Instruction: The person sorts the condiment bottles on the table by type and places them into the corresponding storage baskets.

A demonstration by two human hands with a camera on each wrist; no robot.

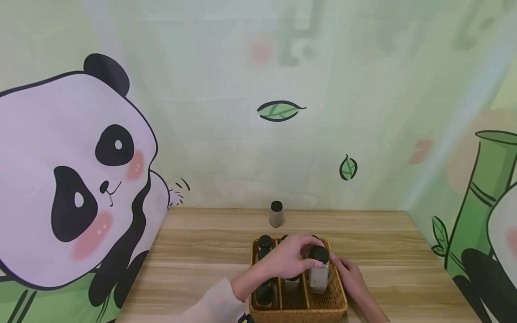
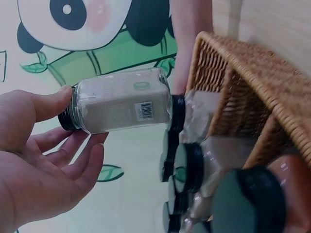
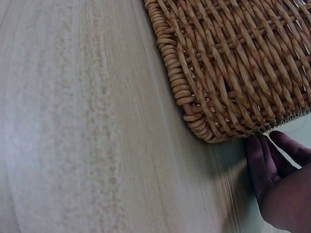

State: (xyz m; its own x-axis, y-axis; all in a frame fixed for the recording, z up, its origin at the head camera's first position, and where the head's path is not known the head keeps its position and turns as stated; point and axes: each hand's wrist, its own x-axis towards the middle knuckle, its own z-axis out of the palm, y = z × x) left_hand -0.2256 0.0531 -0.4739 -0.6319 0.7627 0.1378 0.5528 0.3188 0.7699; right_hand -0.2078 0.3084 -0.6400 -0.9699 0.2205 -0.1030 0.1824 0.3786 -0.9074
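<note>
A clear glass spice jar (image 1: 319, 279) with a black lid holds pale powder; a small barcode label shows on its side in the left wrist view. My left hand (image 1: 288, 258) pinches this jar (image 2: 121, 104) by the lid, thumb on one side and fingers on the other. In the head view it is over the right compartment of a wicker basket (image 1: 299, 315); whether it touches the bottom, I cannot tell. My right hand (image 1: 351, 276) touches the basket's right side, its fingers (image 3: 260, 165) fairly straight against the weave (image 3: 243, 63).
Several black-lidded jars (image 1: 264, 294) line the basket's left compartment. Another jar (image 1: 291, 284) stands in the middle one. A single jar (image 1: 276, 214) stands on the wooden table (image 1: 202, 260) behind the basket. A panda-printed backdrop (image 1: 222, 134) rises at the table's far edge.
</note>
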